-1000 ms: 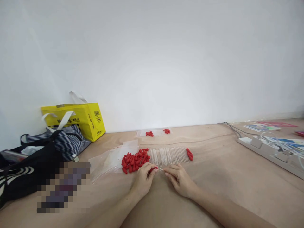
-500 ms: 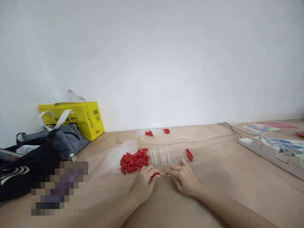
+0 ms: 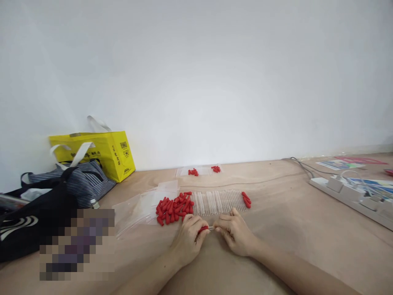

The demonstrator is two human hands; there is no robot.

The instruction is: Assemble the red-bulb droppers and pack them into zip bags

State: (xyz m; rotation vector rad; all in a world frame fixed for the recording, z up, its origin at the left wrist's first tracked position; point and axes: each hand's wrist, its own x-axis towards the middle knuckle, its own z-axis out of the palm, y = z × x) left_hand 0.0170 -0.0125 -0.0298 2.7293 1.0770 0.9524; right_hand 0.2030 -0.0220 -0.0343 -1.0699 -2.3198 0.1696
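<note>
My left hand [image 3: 188, 239] pinches a small red rubber cap [image 3: 203, 228] between thumb and fingers. My right hand [image 3: 235, 231] holds the end of a thin clear tube [image 3: 211, 228] that meets the cap. Both hands rest low over the tan surface, fingertips nearly touching. Just beyond them lies a row of clear tubes [image 3: 216, 201] side by side. A pile of red caps [image 3: 173, 206] sits to the left of the row, and a few more red caps [image 3: 246, 199] lie at its right end.
Clear plastic bags [image 3: 139, 207] lie left of the pile. A second set of tubes with red caps [image 3: 202, 170] lies near the wall. A yellow bag [image 3: 104, 153], a striped bag [image 3: 73, 182] and a black bag [image 3: 33, 221] stand at left; a white power strip [image 3: 353, 196] with cables at right.
Both hands have drawn slightly toward me and lower, closing together, so the red cap and the tube end now meet between the fingertips.
</note>
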